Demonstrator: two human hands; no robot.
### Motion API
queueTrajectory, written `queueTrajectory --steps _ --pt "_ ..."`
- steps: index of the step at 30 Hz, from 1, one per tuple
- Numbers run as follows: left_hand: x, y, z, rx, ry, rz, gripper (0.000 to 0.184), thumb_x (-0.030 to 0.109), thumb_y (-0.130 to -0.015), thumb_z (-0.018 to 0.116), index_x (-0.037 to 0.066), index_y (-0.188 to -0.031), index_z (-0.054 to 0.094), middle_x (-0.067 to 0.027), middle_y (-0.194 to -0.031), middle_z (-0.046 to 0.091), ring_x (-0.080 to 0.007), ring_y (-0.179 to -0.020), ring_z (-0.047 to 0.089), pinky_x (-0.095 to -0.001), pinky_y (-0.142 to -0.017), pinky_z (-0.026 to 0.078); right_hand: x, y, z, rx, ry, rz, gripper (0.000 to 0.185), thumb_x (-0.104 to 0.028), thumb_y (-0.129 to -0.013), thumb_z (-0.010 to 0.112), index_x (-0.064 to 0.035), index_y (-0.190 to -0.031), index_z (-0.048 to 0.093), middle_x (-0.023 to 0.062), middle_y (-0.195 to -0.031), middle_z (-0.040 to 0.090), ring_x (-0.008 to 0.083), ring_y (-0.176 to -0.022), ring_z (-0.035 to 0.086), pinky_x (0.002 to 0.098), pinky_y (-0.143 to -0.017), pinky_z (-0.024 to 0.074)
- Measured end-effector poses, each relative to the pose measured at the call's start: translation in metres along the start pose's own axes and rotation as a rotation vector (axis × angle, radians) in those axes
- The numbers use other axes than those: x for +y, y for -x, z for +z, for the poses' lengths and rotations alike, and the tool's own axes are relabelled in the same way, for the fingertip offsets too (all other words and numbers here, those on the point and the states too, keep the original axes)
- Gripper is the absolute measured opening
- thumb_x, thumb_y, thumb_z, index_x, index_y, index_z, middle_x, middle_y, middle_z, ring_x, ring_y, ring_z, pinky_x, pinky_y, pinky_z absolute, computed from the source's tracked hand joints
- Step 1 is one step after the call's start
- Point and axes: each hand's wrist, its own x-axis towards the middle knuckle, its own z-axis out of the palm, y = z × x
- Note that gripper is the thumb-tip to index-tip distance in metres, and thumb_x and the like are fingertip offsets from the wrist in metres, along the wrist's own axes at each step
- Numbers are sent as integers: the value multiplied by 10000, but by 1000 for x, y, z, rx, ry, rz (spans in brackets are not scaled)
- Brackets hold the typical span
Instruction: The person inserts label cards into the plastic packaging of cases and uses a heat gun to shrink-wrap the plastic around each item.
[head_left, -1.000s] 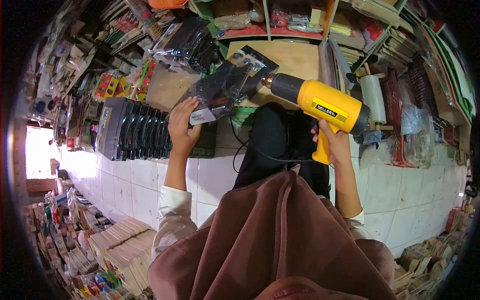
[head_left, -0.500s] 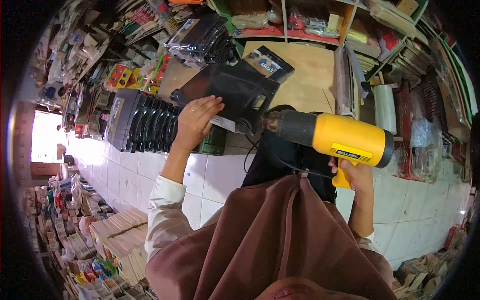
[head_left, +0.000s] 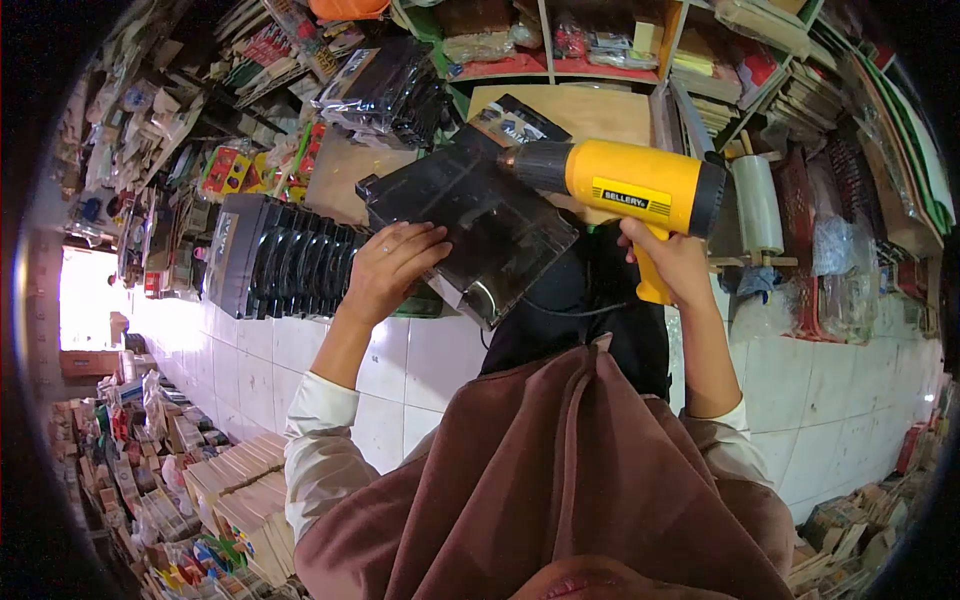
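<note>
My left hand [head_left: 395, 262] grips the left edge of a flat black package [head_left: 480, 215] covered in shiny clear film, its thumb out of sight beneath. In my right hand [head_left: 672, 262] is the handle of a yellow heat gun [head_left: 635, 185] with a black barrel and a "SELLERY" label. Its nozzle points left, over the package's upper right part. Behind the package, another black package with a printed label [head_left: 515, 125] lies on a wooden board [head_left: 610, 112].
Wrapped black packages are stacked at the back left [head_left: 385, 90], and a row of black packages [head_left: 290, 255] stands left of my left hand. Shelves [head_left: 605, 70] line the back. A roll of clear film [head_left: 757, 200] is at the right. A cord hangs below the package.
The black package has turned and tilted, showing more of its broad face. The heat gun went down and right, then back up and left to the package's upper right.
</note>
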Motion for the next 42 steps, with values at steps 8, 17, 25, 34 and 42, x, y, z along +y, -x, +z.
queueTrajectory --steps 8,17,25,34,42 --pt "-7 3 -3 36 -37 25 376 74 -636 640 121 -1009 621 -34 -1110 606 -205 -1036 567 -358 -898 446 11 9 -31 60 -61 72 249 -109 -812 655 2 -1013 561 69 -825 599 156 -650 584 250 -514 467" --pt "9 -12 61 158 183 12 403 2 -643 603 107 -1032 605 -56 -1082 612 -218 -1016 576 -388 -876 448 1 87 -78 150 -280 -45 427 -258 -819 651 28 -1099 505 154 -838 596 207 -655 577 308 -598 477" --pt "20 -52 129 664 975 -684 371 -64 -699 675 22 -1041 558 -42 -954 602 -124 -847 570 -239 -750 453 25 163 -109 362 -219 -35 532 -403 -814 624 33 -1088 490 136 -804 571 193 -670 559 304 -592 452" --pt "-8 -46 119 942 1652 -930 341 199 -856 610 -1 -1121 533 -70 -1056 590 -168 -944 568 -303 -858 441 27 124 -64 319 -269 -72 409 -247 -809 643 24 -1077 496 129 -803 580 189 -651 550 294 -587 452" --pt "-34 15 182 923 2285 -1041 392 310 -894 536 22 -1158 500 -94 -1126 531 -215 -959 525 -327 -829 453 8 115 -60 130 -349 -106 504 -330 -791 669 13 -1109 481 137 -812 571 193 -658 560 281 -590 463"
